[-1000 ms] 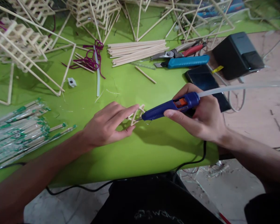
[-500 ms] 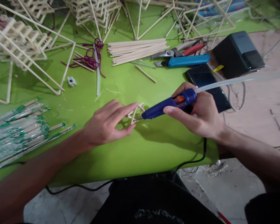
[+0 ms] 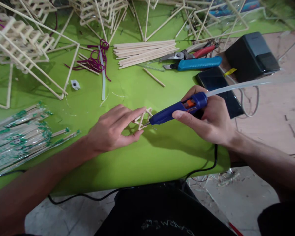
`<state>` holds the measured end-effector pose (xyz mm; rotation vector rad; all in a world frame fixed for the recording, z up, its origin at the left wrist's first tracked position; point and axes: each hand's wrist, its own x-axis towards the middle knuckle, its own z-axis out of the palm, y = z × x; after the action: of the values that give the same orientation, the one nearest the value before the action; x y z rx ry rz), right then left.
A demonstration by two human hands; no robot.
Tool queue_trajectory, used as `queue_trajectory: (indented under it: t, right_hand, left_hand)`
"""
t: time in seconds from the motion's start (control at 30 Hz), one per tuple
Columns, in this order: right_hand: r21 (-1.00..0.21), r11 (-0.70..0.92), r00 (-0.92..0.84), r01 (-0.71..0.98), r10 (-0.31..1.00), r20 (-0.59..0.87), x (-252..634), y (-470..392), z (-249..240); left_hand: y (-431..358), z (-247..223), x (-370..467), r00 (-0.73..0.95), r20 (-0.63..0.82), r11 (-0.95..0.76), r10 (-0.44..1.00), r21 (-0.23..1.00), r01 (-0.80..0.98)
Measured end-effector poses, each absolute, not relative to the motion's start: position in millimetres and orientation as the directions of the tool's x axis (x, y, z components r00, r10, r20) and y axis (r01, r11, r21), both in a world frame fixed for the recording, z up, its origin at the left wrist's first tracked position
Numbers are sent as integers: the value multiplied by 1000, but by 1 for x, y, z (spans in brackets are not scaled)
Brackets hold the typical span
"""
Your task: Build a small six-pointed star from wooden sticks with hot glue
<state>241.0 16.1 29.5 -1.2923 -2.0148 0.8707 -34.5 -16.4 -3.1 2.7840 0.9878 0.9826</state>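
Between the thumb and fingers of my left hand [image 3: 113, 129] is a small frame of short wooden sticks [image 3: 141, 120]. My right hand [image 3: 208, 119] is wrapped round a blue hot glue gun [image 3: 172, 110], with a long clear glue stick [image 3: 236, 87] coming out of its back end. The metal nozzle points left and meets the lower right part of the small frame, or comes very close to it. A thin strand of glue shows near the tip. My right fingers under the glue gun are mostly hidden.
Beyond my hands lie bare wooden sticks [image 3: 145, 52], pruning shears [image 3: 186, 54], a blue utility knife [image 3: 199, 63], a phone [image 3: 218, 88] and a dark box [image 3: 252, 57]. Purple cord [image 3: 95, 64], wrapped chopsticks [image 3: 19, 141] and larger stick structures [image 3: 24, 42] occupy the left. A black cable [image 3: 201, 168] crosses the table edge.
Almost nothing differs. Both hands, the small stick frame and the glue gun keep their places, apart from a very slight shift of the whole view.
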Motion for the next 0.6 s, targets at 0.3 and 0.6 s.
queue_trajectory:
  t: [0.3,0.6]
  right_hand:
    - [-770,327,-370,549,920,127,241,15,31]
    - [-732,433,-404,526,884,233,241,10,30]
  left_hand:
    - [-16,-3,-35,598,559,-799,574,220,560]
    - [-16,-4,-34,599,566,-802,566,210,559]
